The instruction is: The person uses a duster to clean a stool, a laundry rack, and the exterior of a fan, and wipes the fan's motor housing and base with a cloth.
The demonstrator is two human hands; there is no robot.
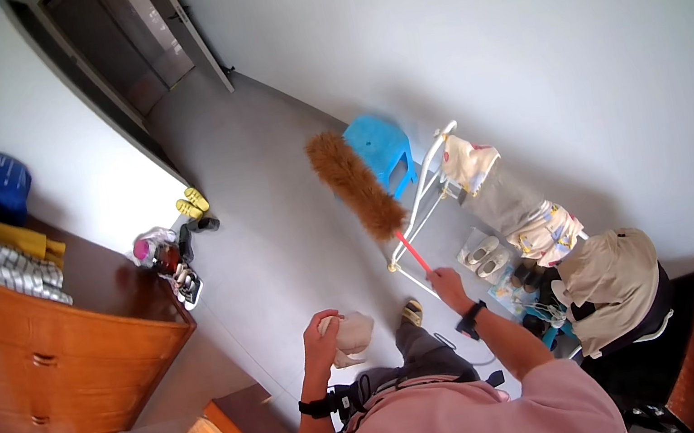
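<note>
My right hand (447, 288) is closed around the red handle (413, 251) of a duster. The duster's brown fluffy head (355, 185) points away from me, over the floor and partly in front of a blue plastic stool (378, 146). My left hand (323, 343), near my waist, grips a pale beige cloth (354, 333) that hangs down in loose folds. Both wrists wear black bands. Right of the duster stands a white metal rack (422, 204) with patterned fabric (467, 163) draped over it.
Shoes (488, 256) and a small fan (555, 317) sit low beside the rack, near a chair covered with beige clothing (609, 282). At left are a wooden cabinet (46, 349) and bags and shoes by its corner. Yellow slippers (192, 204) lie by the wall; a door (196, 32) stands open beyond.
</note>
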